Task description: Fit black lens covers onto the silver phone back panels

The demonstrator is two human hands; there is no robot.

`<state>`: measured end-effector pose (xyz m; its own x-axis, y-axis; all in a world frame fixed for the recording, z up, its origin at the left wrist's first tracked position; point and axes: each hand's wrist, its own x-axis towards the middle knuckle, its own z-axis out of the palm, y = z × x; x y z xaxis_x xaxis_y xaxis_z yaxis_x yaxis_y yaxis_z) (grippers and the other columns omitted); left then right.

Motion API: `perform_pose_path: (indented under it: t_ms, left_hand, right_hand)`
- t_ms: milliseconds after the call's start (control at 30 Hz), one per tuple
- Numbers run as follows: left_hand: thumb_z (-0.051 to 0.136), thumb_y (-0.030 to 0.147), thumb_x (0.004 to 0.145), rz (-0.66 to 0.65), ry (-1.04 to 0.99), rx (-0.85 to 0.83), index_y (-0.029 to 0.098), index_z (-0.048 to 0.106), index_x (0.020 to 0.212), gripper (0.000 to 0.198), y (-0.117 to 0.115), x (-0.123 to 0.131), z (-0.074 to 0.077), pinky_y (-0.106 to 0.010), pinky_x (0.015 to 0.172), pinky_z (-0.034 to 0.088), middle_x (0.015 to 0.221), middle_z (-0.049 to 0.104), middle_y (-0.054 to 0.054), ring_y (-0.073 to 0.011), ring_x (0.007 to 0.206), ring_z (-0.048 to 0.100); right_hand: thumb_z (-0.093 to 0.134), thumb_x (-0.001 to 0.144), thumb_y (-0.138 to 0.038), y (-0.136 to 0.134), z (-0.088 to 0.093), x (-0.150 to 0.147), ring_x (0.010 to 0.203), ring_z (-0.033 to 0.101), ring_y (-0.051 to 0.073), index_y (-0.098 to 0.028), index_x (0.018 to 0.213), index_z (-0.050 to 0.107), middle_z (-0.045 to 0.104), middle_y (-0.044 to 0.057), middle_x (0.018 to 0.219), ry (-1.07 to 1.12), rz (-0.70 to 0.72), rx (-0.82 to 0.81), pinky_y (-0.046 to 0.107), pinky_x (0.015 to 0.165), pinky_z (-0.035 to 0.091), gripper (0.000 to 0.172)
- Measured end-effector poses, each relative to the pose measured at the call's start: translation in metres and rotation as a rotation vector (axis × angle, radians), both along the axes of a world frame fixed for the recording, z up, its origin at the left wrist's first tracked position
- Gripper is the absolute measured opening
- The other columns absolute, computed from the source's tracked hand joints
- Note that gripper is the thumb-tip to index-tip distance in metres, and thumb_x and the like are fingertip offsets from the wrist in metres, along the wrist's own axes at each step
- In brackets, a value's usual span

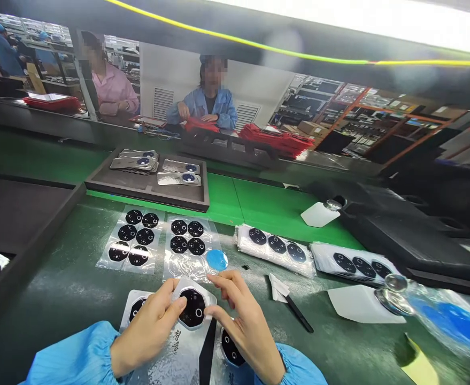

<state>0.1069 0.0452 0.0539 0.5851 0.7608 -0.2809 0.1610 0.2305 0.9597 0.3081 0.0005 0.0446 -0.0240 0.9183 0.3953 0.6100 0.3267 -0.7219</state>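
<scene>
My left hand (pixel 148 326) grips a silver panel (pixel 186 347) by its upper left side, thumb lying over the front edge. A black octagonal plate (pixel 192 308) with a ring and small holes is set in the panel's top. At the plate's right side, my right hand (pixel 245 321) has thumb and fingers spread apart, the thumb tip at the panel's edge. Beneath my hands lie a similar panel with a black plate (pixel 137 308) at left and another black plate (pixel 231 347) at right, both partly covered.
Clear sheets of black octagons (pixel 136 235) lie ahead, near a blue disc (pixel 217 260). A raised-edge tray (pixel 146 190) holds silver panels. Stacked strips (pixel 275 248), a black-handled tool (pixel 299 313) and a metal-topped bottle (pixel 363 305) are at right. Two people sit opposite.
</scene>
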Motion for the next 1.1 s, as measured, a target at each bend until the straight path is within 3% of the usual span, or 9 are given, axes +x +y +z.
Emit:
perform_pose_path:
  t_ms: [67, 200, 267, 500, 667, 900, 1100]
  left_hand:
    - [0.053, 0.057, 0.092, 0.028, -0.024, -0.009, 0.019, 0.058, 0.111, 0.042, 0.001, 0.000, -0.001, -0.033, 0.082, 0.044, 0.097, 0.063, -0.005, -0.0226, 0.093, 0.056]
    - [0.053, 0.059, 0.091, 0.047, -0.059, -0.048, 0.019, 0.056, 0.105, 0.042, 0.004, 0.000, 0.001, -0.032, 0.082, 0.044, 0.098, 0.062, -0.005, -0.0232, 0.097, 0.056]
    - [0.051, 0.060, 0.091, 0.026, -0.079, -0.084, 0.019, 0.053, 0.102, 0.042, 0.005, 0.000, 0.003, -0.033, 0.081, 0.044, 0.096, 0.062, -0.004, -0.0218, 0.093, 0.056]
    - [0.074, 0.043, 0.080, -0.029, -0.101, -0.197, 0.019, 0.051, 0.114, 0.048, 0.005, 0.001, -0.005, -0.034, 0.084, 0.041, 0.106, 0.065, -0.004, -0.0234, 0.100, 0.058]
    - [0.075, 0.034, 0.077, -0.007, -0.100, -0.180, 0.018, 0.054, 0.111, 0.043, 0.005, 0.001, -0.011, -0.036, 0.087, 0.040, 0.103, 0.065, -0.004, -0.0251, 0.104, 0.057]
    - [0.073, 0.032, 0.078, -0.049, -0.084, -0.191, 0.020, 0.050, 0.121, 0.050, 0.007, -0.002, 0.001, -0.038, 0.095, 0.039, 0.122, 0.061, -0.007, -0.0267, 0.114, 0.054]
    - [0.069, 0.037, 0.084, -0.111, -0.163, -0.245, 0.020, 0.051, 0.123, 0.046, 0.008, -0.003, 0.007, -0.034, 0.084, 0.045, 0.107, 0.068, -0.005, -0.0229, 0.099, 0.061]
  right_hand:
    - [0.050, 0.097, -0.046, -0.001, -0.002, -0.001, 0.073, 0.059, 0.016, -0.023, 0.123, 0.057, 0.061, 0.005, 0.093, 0.125, -0.001, -0.136, 0.027, 0.063, 0.051, 0.035]
    - [0.052, 0.094, -0.054, -0.002, -0.005, -0.007, 0.059, 0.056, 0.012, -0.018, 0.124, 0.051, 0.060, -0.001, 0.071, 0.536, 0.157, -0.535, 0.024, 0.054, 0.047, 0.047]
    - [0.058, 0.090, -0.056, -0.001, -0.006, -0.009, 0.053, 0.054, 0.010, -0.016, 0.122, 0.050, 0.058, -0.003, 0.065, 0.712, 0.197, -0.635, 0.022, 0.050, 0.044, 0.051]
    - [0.066, 0.086, -0.054, 0.000, -0.006, -0.011, 0.048, 0.052, 0.008, -0.016, 0.114, 0.053, 0.058, -0.005, 0.061, 0.841, 0.169, -0.618, 0.020, 0.048, 0.043, 0.049]
    - [0.068, 0.084, -0.054, 0.000, -0.008, -0.013, 0.048, 0.053, 0.007, -0.015, 0.114, 0.053, 0.059, -0.005, 0.062, 0.864, 0.180, -0.616, 0.020, 0.047, 0.044, 0.051]
    - [0.069, 0.083, -0.054, 0.001, -0.008, -0.012, 0.046, 0.053, 0.008, -0.014, 0.114, 0.053, 0.060, -0.004, 0.060, 0.911, 0.179, -0.657, 0.020, 0.045, 0.044, 0.053]
    - [0.062, 0.086, -0.058, 0.002, -0.009, -0.011, 0.044, 0.052, 0.008, -0.014, 0.113, 0.050, 0.058, -0.005, 0.056, 0.894, 0.166, -0.648, 0.021, 0.045, 0.043, 0.052]
